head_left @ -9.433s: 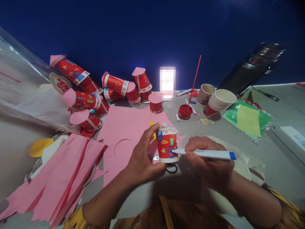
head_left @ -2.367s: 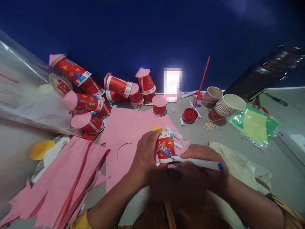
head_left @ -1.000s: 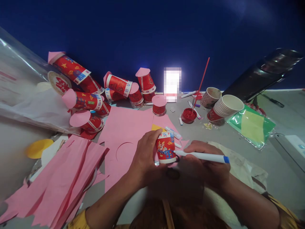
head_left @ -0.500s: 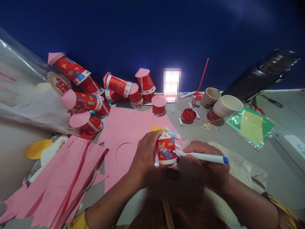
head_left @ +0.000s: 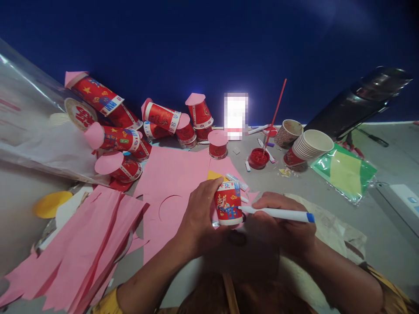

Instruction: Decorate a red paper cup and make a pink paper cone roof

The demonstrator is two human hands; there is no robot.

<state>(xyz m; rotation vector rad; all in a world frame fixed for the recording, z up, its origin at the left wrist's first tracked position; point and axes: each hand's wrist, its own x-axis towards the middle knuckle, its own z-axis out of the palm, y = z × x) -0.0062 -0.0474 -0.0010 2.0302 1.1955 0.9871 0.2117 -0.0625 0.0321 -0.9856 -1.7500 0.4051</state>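
Observation:
My left hand point(head_left: 203, 213) grips a red paper cup point(head_left: 229, 199) by its top and bottom edges, above the table. The cup has white bands, a gold dragon print and blue marks drawn on its side. In my right hand point(head_left: 288, 222) is a white marker point(head_left: 278, 213) with a blue end cap, held like a pen. The marker's tip touches the cup's side or is very close to it, at the blue marks. Beneath the cup lies pink paper point(head_left: 170, 174) with a circle cut in it, and capped markers point(head_left: 237, 181) rest just behind.
Red cups with pink cone tops point(head_left: 114, 137) stand and lean at the back left. Behind are a red paint pot point(head_left: 258, 159) with a stick, stacked paper cups point(head_left: 310, 148), a black flask point(head_left: 356, 104) and a green packet point(head_left: 345, 172). Pink paper strips point(head_left: 81, 248) lie front left.
Both hands, the cup and the marker stay almost where they were. The marker's tip is still against the blue marks, with only a very slight shift.

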